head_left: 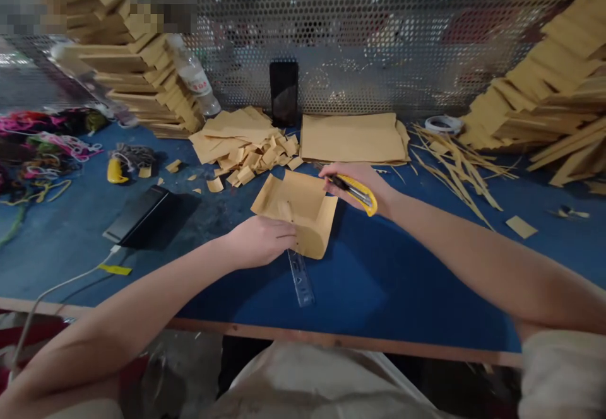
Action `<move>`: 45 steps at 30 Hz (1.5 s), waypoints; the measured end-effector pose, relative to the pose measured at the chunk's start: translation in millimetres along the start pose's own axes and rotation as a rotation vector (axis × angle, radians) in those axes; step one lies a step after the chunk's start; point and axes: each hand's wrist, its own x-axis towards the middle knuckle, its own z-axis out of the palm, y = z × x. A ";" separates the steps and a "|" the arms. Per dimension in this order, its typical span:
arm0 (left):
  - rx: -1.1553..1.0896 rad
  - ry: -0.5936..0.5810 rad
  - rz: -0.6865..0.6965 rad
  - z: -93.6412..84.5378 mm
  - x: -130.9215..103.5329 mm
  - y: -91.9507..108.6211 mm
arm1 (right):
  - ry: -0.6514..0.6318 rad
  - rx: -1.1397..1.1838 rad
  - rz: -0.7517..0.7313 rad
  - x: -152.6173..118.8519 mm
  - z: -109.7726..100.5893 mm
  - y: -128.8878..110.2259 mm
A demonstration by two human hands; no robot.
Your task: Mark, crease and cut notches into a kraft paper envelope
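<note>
A brown paper piece (315, 217) with raised flaps lies at the middle of the blue table. My left hand (265, 241) is closed over its left part, fingers pressed together around a clear ruler (301, 283), whose lower end sticks out toward the table's front edge. At the paper's upper right corner, my right hand (357, 182) is closed on a yellow box cutter (360, 193). The cutter's handle points down to the right. Fingertips of my right hand are close to the paper; whether they touch it I cannot tell.
Paper scraps (260, 157) and a flat paper stack (355, 138) lie behind. A phone (284, 94) leans on the mesh. A black device (142, 217) with a cable is at left. Tall paper piles (161, 84) and thin strips (459, 166) flank the back.
</note>
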 end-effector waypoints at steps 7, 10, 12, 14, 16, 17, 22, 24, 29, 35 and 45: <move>-0.128 -0.069 -0.024 3.0 -1.5 -1.1 | 0.056 -0.050 0.117 -48.7 22.4 -17.7; -0.173 -0.120 -0.030 2.8 2.0 -2.6 | 0.042 -0.036 0.111 -43.7 27.8 -15.1; -0.189 -0.161 -0.053 2.1 5.6 -3.9 | 0.039 -0.022 0.101 -33.4 26.5 -10.1; -0.200 -0.199 -0.088 1.6 9.9 -5.4 | 0.035 -0.002 0.090 -21.1 23.3 -3.6; -0.214 -0.232 -0.127 1.5 14.0 -6.6 | 0.039 0.025 0.083 -10.4 21.0 3.0; -0.222 -0.244 -0.150 1.6 15.5 -7.1 | 0.046 0.042 0.084 -6.6 20.9 5.9; -0.241 -0.261 -0.264 3.5 14.2 -6.8 | 0.115 0.193 0.143 -10.0 25.5 4.1; -0.257 -0.248 -0.279 5.7 10.7 -5.5 | 0.157 0.268 0.171 -21.4 24.7 -8.8; -0.350 -0.164 -0.307 13.7 1.6 -3.2 | 0.102 0.467 0.220 -64.7 14.4 -71.4; -0.335 -0.125 -0.309 20.7 -0.2 -2.1 | 0.063 0.039 0.110 -104.7 29.0 -136.5; -0.306 -0.187 -0.298 17.3 7.9 -5.8 | 0.208 -0.432 0.040 -116.5 71.6 -126.1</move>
